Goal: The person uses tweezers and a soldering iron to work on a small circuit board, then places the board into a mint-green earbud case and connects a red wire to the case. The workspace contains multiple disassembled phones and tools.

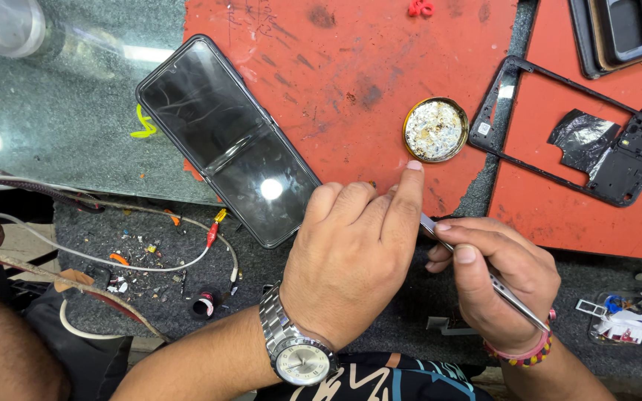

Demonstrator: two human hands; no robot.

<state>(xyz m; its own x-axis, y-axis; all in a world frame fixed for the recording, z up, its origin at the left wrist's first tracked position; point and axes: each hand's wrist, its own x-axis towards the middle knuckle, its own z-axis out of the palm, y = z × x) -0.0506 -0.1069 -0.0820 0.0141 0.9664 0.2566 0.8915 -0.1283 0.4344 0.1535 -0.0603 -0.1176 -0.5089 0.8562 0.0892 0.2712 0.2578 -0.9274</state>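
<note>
My left hand (354, 252) rests on the red mat (336, 74), its index finger stretched out with the tip pressing the mat just below a round gold tin (435, 130). A steel watch sits on that wrist. My right hand (495, 278) grips metal tweezers (484, 276), whose tips run under my left index finger and are hidden there. What the fingertip holds down cannot be seen. A black foldable phone (228, 137) lies open, screen up, to the left of my hands.
A black phone mid-frame (581, 134) lies on a second red mat at right, with another phone body (622, 30) above it. Wires with red and yellow clips (213, 230) and small debris litter the dark bench at left. Small parts (622, 323) sit at far right.
</note>
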